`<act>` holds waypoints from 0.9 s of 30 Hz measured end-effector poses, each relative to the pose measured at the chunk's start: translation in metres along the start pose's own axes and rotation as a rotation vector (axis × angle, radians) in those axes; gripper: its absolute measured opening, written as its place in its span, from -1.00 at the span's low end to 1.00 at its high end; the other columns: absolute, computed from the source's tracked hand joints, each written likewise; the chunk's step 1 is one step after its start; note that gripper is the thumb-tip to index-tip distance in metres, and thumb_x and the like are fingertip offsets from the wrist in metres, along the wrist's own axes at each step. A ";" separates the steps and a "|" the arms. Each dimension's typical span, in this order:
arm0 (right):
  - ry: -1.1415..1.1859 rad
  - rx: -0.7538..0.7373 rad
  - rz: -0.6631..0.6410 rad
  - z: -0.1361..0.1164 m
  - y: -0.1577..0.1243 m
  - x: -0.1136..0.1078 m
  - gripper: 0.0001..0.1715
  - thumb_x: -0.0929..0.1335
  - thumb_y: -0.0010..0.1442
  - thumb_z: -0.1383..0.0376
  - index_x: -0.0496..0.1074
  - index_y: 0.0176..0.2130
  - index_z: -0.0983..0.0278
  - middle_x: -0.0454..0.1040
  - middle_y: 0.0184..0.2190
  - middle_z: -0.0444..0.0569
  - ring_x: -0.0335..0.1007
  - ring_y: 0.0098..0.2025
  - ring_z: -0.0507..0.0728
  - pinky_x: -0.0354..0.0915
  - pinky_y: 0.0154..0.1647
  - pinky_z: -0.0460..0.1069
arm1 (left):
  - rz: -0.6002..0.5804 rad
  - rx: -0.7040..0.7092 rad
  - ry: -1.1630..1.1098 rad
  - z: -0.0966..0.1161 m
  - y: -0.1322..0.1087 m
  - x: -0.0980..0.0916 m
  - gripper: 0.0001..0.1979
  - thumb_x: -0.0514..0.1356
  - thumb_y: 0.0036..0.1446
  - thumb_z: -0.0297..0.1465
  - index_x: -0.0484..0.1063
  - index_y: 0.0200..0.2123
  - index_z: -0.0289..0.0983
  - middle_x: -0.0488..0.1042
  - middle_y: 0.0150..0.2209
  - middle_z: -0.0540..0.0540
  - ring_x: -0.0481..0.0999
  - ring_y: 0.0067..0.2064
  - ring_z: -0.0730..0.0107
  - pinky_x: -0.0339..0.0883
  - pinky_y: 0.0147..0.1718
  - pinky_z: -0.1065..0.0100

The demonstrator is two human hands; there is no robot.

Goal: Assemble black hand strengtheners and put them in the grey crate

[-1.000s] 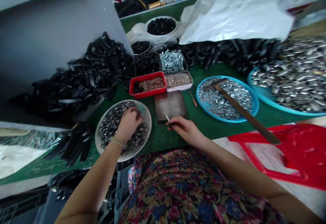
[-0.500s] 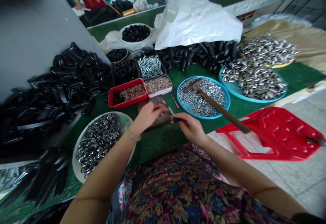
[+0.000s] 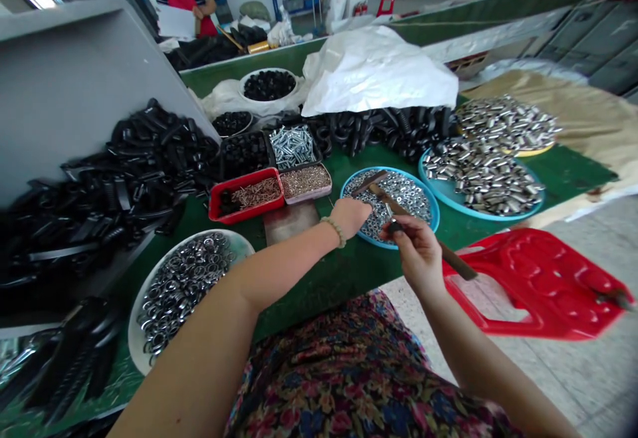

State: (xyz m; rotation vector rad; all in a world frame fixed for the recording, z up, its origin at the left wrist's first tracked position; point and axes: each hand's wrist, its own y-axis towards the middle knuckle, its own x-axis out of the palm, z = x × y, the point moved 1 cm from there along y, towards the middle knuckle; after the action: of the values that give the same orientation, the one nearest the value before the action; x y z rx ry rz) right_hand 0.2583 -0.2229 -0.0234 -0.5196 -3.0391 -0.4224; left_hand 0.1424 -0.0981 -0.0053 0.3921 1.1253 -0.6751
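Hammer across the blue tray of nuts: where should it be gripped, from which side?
Take the wooden handle at its free end, from the near right: that end sticks past the tray's rim, clear of the nuts, while the head lies on them.

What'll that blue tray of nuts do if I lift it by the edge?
The blue tray will probably flex, since it looks shallow and plastic. The loose steel hex nuts likely make it heavy for its size and could slide over the low rim. The wooden-handled tool lying across it might tip off.
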 end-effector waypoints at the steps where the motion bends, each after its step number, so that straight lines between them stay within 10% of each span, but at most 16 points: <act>1: 0.002 -0.004 -0.023 -0.001 -0.001 0.002 -0.78 0.34 0.23 0.26 0.38 -0.08 0.15 0.54 -0.26 -0.07 0.54 -0.29 0.09 0.47 -0.16 0.09 | 0.018 -0.009 -0.029 -0.005 -0.004 -0.004 -0.79 0.06 0.23 -0.50 0.50 -0.25 -0.39 0.54 -0.18 -0.34 0.54 -0.11 0.14 0.32 -0.06 0.17; 8: -0.008 0.051 -0.409 -0.011 -0.010 0.034 -0.78 0.30 0.26 0.25 0.37 -0.07 0.18 0.54 -0.20 -0.03 0.56 -0.28 0.08 0.48 -0.20 0.02 | 0.080 -0.322 -1.432 -0.038 -0.077 -0.035 -0.79 0.18 0.14 -0.55 0.49 -0.13 -0.36 0.56 -0.25 -0.12 0.55 -0.27 0.51 0.40 -0.12 0.41; 11: -0.020 0.037 -0.531 -0.012 -0.013 0.054 -0.77 0.29 0.27 0.28 0.37 -0.06 0.19 0.54 -0.25 -0.06 0.54 -0.27 0.06 0.46 -0.18 -0.01 | 0.152 -0.430 -1.657 -0.042 -0.115 -0.042 -0.81 0.27 0.04 -0.58 0.54 -0.22 -0.34 0.57 -0.27 -0.08 0.54 -0.30 0.55 0.41 -0.13 0.45; 16: -0.087 0.022 -0.742 -0.021 -0.011 0.074 -0.74 0.25 0.30 0.30 0.35 -0.01 0.18 0.52 -0.23 -0.07 0.51 -0.23 0.05 0.43 -0.15 -0.02 | 0.180 -0.475 -1.661 -0.054 -0.153 -0.047 -0.77 0.38 -0.08 -0.50 0.56 -0.26 -0.34 0.57 -0.34 -0.04 0.54 -0.32 0.53 0.42 -0.18 0.44; 22: -0.167 0.038 -0.991 -0.034 -0.012 0.091 -0.75 0.29 0.27 0.27 0.44 -0.05 0.15 0.52 -0.20 -0.03 0.47 -0.15 0.10 0.37 -0.07 0.03 | -0.095 -0.460 -1.369 -0.072 -0.185 -0.064 -0.75 0.38 -0.08 -0.41 0.56 -0.27 -0.37 0.56 -0.41 -0.08 0.51 -0.42 0.51 0.42 -0.29 0.40; 27: 0.523 0.460 -0.734 -0.021 -0.023 0.119 -0.76 0.44 0.12 0.13 0.40 -0.19 0.09 0.49 -0.40 -0.16 0.43 -0.43 -0.01 0.39 -0.39 -0.10 | 0.296 -0.092 -0.995 -0.061 -0.205 -0.083 -0.94 0.24 0.05 -0.49 0.54 -0.39 -0.31 0.57 -0.18 -0.11 0.52 -0.12 0.36 0.36 0.00 0.26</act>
State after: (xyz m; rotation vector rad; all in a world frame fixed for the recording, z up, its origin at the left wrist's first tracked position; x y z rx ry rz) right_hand 0.1378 -0.2115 -0.0001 0.6398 -2.5615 0.1345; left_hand -0.0592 -0.1883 0.0562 0.0976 0.1425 -0.4524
